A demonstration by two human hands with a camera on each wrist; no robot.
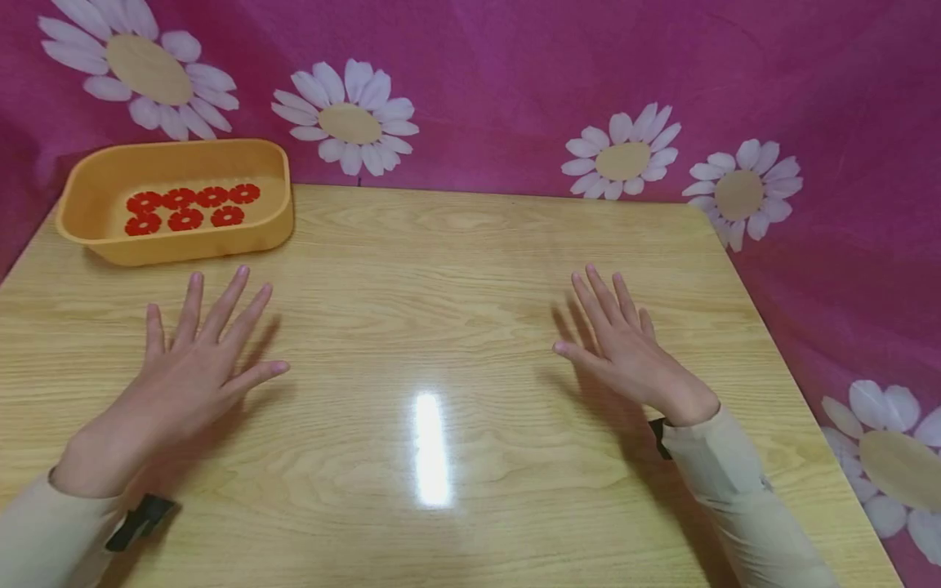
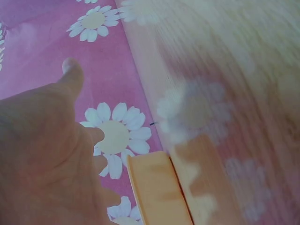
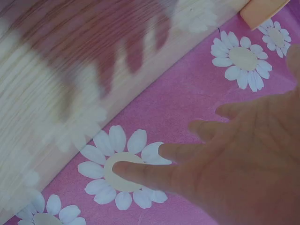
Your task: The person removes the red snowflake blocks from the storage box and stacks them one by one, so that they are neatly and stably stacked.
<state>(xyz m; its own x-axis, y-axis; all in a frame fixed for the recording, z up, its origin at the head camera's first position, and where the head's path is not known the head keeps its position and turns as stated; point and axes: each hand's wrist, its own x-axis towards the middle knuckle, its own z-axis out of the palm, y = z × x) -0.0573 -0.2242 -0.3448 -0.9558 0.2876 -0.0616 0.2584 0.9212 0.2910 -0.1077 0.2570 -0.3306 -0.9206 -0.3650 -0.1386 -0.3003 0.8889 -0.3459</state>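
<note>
My left hand (image 1: 194,371) hovers over the left part of the table with its fingers spread, holding nothing. Just beyond its fingertips stands a yellow-orange plastic basin (image 1: 191,247), also partly seen in the left wrist view as an orange wall (image 2: 159,192). Several red flower-shaped rings (image 1: 185,219) lie in two rows on the basin's bottom. My right hand (image 1: 625,351) is held above the right part of the table, fingers apart and holding nothing. In the right wrist view, that hand (image 3: 253,154) appears palm side, with only a corner of the basin (image 3: 260,11) far off.
The wooden table (image 1: 441,310) has a glossy top with a bright light reflection. A magenta cloth (image 1: 485,98) with large white daisies hangs behind and along the right edge. Dark straps show at both sleeve cuffs.
</note>
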